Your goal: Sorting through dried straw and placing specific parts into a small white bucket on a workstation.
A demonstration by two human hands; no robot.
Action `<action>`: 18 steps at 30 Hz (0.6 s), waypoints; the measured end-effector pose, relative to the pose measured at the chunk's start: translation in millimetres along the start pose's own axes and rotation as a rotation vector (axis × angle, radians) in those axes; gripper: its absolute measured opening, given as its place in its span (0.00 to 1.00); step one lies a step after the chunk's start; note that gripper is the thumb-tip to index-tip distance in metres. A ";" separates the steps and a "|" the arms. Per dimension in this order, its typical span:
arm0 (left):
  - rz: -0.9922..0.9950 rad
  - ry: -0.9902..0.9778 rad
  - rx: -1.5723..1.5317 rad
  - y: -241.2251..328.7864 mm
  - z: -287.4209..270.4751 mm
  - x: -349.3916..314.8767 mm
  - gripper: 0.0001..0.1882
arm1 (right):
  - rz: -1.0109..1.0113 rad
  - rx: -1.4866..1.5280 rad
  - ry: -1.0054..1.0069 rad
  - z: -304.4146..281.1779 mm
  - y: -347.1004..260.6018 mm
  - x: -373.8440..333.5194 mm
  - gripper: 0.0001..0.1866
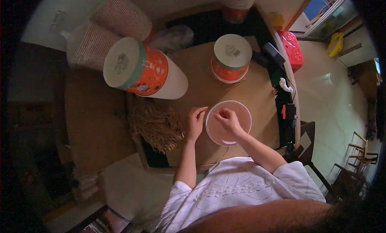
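Observation:
A round white paper bucket (215, 139) stands in front of me with its open mouth up. My right hand (228, 120) is over its mouth, the thumb and fingertips pinched together; anything between them is too small to make out. Just outside the left rim is my left hand (196, 121), its fingers bent and the tips drawn together near the edge. What it pinches, if anything, I cannot see. To the left of that hand lies a loose bundle of brown strings (157, 126). A thin string (223, 153) trails on the table's near side.
Upside-down orange and white paper buckets form a tall stack (155, 70) at left and a shorter stack (228, 68) farther back. Ribbed stacks (96, 46) stand behind. A black device (288, 114), crumpled white tissue (285, 85) and a red plastic stool (291, 52) are at right.

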State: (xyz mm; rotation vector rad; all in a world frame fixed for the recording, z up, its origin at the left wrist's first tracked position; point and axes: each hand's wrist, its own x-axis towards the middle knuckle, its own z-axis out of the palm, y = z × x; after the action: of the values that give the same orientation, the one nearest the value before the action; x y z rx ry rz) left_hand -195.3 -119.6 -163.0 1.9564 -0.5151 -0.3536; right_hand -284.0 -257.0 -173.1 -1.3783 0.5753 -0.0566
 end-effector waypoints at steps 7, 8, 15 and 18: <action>-0.003 -0.097 -0.121 -4.2 5.3 5.6 0.12 | 0.080 -0.076 -0.030 -4.1 1.8 5.9 0.07; -0.003 -0.098 -0.122 -3.5 5.5 5.7 0.12 | 0.081 -0.076 -0.029 -4.7 3.3 6.3 0.07; -0.020 -0.162 -0.116 -0.8 6.7 4.2 0.14 | 0.052 -0.054 -0.031 -4.1 5.0 7.2 0.07; 0.008 -0.170 -0.124 -2.2 7.5 4.0 0.14 | 0.024 -0.056 -0.026 -3.2 12.3 9.3 0.07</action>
State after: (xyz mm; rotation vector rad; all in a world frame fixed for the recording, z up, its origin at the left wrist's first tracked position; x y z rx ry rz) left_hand -194.9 -126.7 -168.3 1.8137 -0.5960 -0.5374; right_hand -280.9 -260.7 -188.1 -1.4243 0.5752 -0.0038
